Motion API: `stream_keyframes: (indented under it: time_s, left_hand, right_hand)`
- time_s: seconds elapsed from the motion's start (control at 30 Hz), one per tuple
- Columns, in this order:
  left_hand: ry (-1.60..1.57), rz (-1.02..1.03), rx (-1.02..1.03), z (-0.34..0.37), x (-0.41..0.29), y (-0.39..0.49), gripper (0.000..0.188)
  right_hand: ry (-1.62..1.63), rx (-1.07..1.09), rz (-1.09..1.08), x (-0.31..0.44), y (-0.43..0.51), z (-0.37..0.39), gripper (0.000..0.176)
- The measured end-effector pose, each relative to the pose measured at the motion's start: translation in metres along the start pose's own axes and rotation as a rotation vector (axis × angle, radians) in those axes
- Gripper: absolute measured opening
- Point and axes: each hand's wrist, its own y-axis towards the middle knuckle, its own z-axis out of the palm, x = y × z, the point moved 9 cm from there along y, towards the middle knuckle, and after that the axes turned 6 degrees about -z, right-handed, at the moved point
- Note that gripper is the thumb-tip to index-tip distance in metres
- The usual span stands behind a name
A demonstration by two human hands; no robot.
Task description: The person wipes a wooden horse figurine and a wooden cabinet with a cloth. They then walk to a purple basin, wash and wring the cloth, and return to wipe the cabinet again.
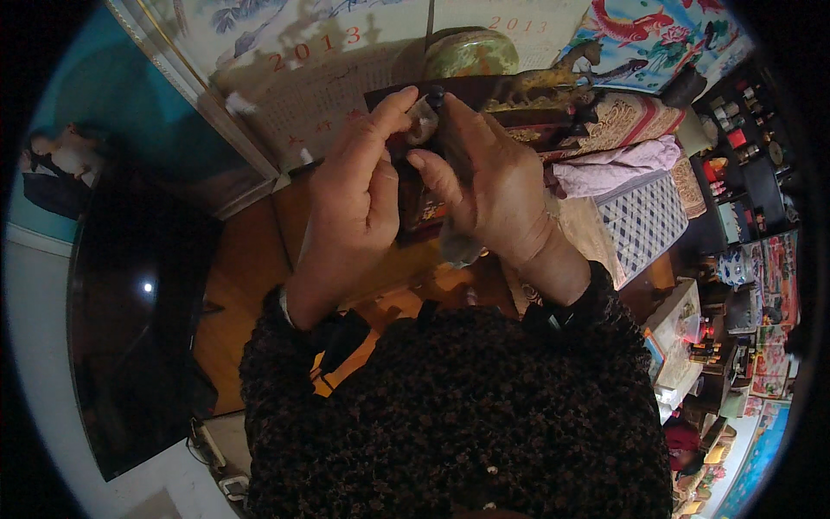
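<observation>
My left hand [360,168] and my right hand [499,172] are raised close together in front of me. Between their fingertips is a small brownish-grey object [425,123] with a dark, knob-like top [435,97]; its exact kind is unclear. The left index finger and thumb touch its left side. At its right side, the right index finger reaches to the dark top. A greyish, cloth-like thing [460,246] shows below my right palm, partly hidden by the hand, and seems to be held in it.
Beyond my hands, a horse figurine [551,81] and a round green stone piece [472,53] stand before wall calendars [311,71]. A large dark screen [136,311] is at left. To the right lie a pink towel [616,167] and a checked cloth [642,224]; crowded shelves [746,168] stand beyond.
</observation>
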Motion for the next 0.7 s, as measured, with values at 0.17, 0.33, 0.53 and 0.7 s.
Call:
stream_keyframes:
  time_s: [0.17,0.33,0.53,0.7]
  left_hand:
    - [-0.094,-0.042,-0.086,-0.004,0.014,0.002,0.045]
    - [-0.319,-0.111,0.051,0.003,0.036,0.011,0.045]
    - [-0.518,-0.284,0.106,0.033,0.06,0.014,0.063]
    - [-0.504,-0.298,0.103,0.039,0.067,0.018,0.065]
  right_hand:
    - [-0.071,0.07,0.085,-0.007,0.009,0.007,0.037]
    - [-0.042,0.034,0.117,-0.011,0.01,0.008,0.024]
    - [0.011,-0.034,0.132,-0.014,0.008,0.007,0.017]
    - [-0.011,-0.014,0.155,-0.014,0.008,0.006,0.019]
